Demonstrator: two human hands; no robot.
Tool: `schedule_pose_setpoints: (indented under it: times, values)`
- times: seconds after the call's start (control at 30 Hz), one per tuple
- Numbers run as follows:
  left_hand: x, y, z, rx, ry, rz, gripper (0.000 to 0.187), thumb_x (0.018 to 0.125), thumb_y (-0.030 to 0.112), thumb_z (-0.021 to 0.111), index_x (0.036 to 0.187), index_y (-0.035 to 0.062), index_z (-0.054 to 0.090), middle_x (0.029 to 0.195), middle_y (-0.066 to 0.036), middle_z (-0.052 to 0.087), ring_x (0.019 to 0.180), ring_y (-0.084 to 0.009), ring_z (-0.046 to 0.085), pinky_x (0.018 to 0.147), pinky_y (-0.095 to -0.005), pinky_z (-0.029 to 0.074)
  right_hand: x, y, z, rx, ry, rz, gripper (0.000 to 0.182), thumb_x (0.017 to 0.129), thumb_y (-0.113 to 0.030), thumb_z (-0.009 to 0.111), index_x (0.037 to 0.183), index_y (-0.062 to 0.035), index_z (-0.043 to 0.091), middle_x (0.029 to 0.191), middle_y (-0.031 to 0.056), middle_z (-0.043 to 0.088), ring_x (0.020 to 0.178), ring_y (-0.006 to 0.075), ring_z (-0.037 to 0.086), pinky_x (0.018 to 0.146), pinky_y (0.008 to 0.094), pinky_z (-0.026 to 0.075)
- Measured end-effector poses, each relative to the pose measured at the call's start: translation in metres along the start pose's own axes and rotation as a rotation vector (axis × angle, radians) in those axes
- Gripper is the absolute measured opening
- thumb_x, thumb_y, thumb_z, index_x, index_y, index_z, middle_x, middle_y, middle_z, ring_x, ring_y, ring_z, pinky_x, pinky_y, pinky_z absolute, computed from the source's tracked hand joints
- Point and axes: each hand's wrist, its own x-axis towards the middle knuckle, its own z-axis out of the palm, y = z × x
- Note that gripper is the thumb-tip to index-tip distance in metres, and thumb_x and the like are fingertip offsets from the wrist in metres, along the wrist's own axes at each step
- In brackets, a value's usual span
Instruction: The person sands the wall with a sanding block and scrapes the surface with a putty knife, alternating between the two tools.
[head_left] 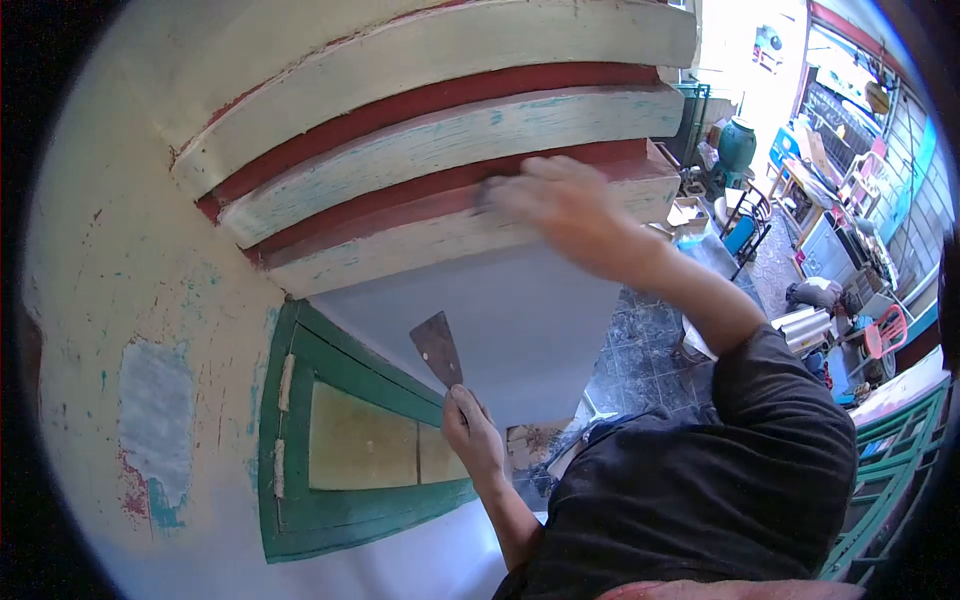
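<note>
My left hand (472, 437) is closed around the handle end of a putty knife (437, 346). The knife's broad, dull blade points up and to the left, in front of a smooth grey-white surface. My right hand (560, 208) is smeared by motion at the lowest of the cream and dark red steps (450, 215), over its red strip. A small dark patch shows at its fingertips, but I cannot make out whether that is an object. The cream step edges (450, 122) carry worn streaks of pale blue.
A green-framed panel (290, 470) with yellowish panes stands at lower left. Beside it, the cream wall (100, 270) has peeling paint and a grey patch (156, 420). Far below right lie a dark tiled floor (640, 350), a green jar (737, 145), a pink chair (886, 330) and green railings (890, 480).
</note>
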Motion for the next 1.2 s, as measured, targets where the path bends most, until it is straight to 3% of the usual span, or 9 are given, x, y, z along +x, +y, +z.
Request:
schedule_pose_setpoints:
  times: [0.13, 0.3, 0.53, 0.57, 0.77, 0.87, 0.93, 1.07, 1.2]
  values:
    - [-0.002, 0.010, -0.006, -0.012, 0.016, -0.035, 0.046, 0.112, 0.045, 0.040, 0.079, 0.0134, 0.043, 0.068, 0.006, 0.036, 0.055, -0.0036, 0.031, 0.049, -0.0229, 0.023, -0.065, 0.038, -0.034, -0.155, -0.045, 0.165, 0.028, 0.088, -0.006, 0.067, 0.116, -0.0070, 0.068, 0.114, 0.0083, 0.070, 0.097, 0.0252, 0.067, 0.085, 0.0405, 0.056]
    - [-0.002, -0.003, -0.017, 0.010, 0.015, 0.000, 0.046, 0.111, 0.045, 0.040, 0.078, 0.0131, 0.043, 0.067, 0.006, 0.036, 0.055, -0.0034, 0.031, 0.048, -0.0227, 0.022, -0.094, 0.048, -0.087, -0.183, -0.187, 0.472, 0.027, 0.086, 0.001, 0.069, 0.112, -0.0042, 0.070, 0.102, 0.0097, 0.075, 0.093, 0.0223, 0.067, 0.083, 0.0394, 0.057]
    - [-0.004, -0.011, -0.013, -0.003, 0.010, -0.006, 0.045, 0.111, 0.043, 0.041, 0.078, 0.0127, 0.043, 0.068, 0.006, 0.037, 0.056, -0.0043, 0.032, 0.048, -0.0227, 0.024, -0.066, 0.030, -0.064, -0.449, 0.030, 0.236, 0.019, 0.084, -0.008, 0.068, 0.103, -0.0081, 0.068, 0.091, 0.0062, 0.070, 0.095, 0.0207, 0.065, 0.087, 0.0377, 0.052]
    - [-0.004, -0.013, -0.011, 0.001, 0.002, -0.005, 0.045, 0.111, 0.043, 0.041, 0.078, 0.0127, 0.043, 0.068, 0.006, 0.037, 0.056, -0.0043, 0.032, 0.048, -0.0227, 0.024, -0.061, 0.029, -0.055, -0.480, -0.064, 0.279, 0.018, 0.084, -0.013, 0.067, 0.101, -0.0095, 0.067, 0.091, 0.0050, 0.067, 0.098, 0.0203, 0.064, 0.090, 0.0382, 0.050]
    - [-0.005, -0.010, 0.009, 0.006, -0.051, -0.017, 0.045, 0.111, 0.043, 0.042, 0.078, 0.0124, 0.044, 0.068, 0.006, 0.038, 0.055, -0.0044, 0.034, 0.048, -0.0229, 0.025, -0.037, -0.020, -0.043, -0.251, -0.134, 0.183, 0.025, 0.086, -0.009, 0.066, 0.110, -0.0054, 0.069, 0.106, 0.0086, 0.072, 0.103, 0.0237, 0.065, 0.090, 0.0381, 0.052]
    - [-0.006, -0.014, 0.011, -0.015, -0.073, -0.026, 0.044, 0.111, 0.043, 0.042, 0.078, 0.0127, 0.044, 0.068, 0.006, 0.038, 0.055, -0.0044, 0.034, 0.048, -0.0226, 0.025, -0.054, -0.016, -0.051, -0.038, 0.057, 0.169, 0.024, 0.089, -0.009, 0.065, 0.112, -0.0047, 0.071, 0.108, 0.0097, 0.074, 0.107, 0.0247, 0.066, 0.090, 0.0391, 0.053]
    - [-0.009, -0.016, 0.013, -0.023, -0.062, -0.055, 0.045, 0.111, 0.043, 0.042, 0.078, 0.0127, 0.044, 0.068, 0.006, 0.039, 0.056, -0.0042, 0.034, 0.048, -0.0229, 0.025, -0.085, -0.002, -0.056, -0.057, 0.216, 0.316, 0.024, 0.090, -0.004, 0.064, 0.112, -0.0053, 0.072, 0.113, 0.0102, 0.075, 0.112, 0.0264, 0.068, 0.094, 0.0409, 0.052]
    - [-0.012, -0.007, 0.018, 0.009, -0.057, -0.101, 0.043, 0.113, 0.034, 0.043, 0.078, 0.0095, 0.043, 0.071, 0.006, 0.038, 0.061, -0.0032, 0.035, 0.051, -0.0221, 0.028, -0.127, 0.041, -0.069, -0.281, 0.230, 0.446, 0.027, 0.092, 0.002, 0.061, 0.114, -0.0091, 0.073, 0.116, 0.0068, 0.075, 0.118, 0.0241, 0.067, 0.103, 0.0439, 0.050]
    - [-0.011, -0.006, 0.032, 0.029, -0.085, -0.044, 0.044, 0.112, 0.038, 0.041, 0.078, 0.0108, 0.044, 0.069, 0.006, 0.039, 0.057, -0.0039, 0.035, 0.049, -0.0228, 0.027, -0.130, 0.063, -0.064, -0.152, 0.308, 0.543, 0.031, 0.091, 0.006, 0.060, 0.114, -0.0089, 0.073, 0.117, 0.0071, 0.075, 0.121, 0.0268, 0.066, 0.106, 0.0463, 0.049]
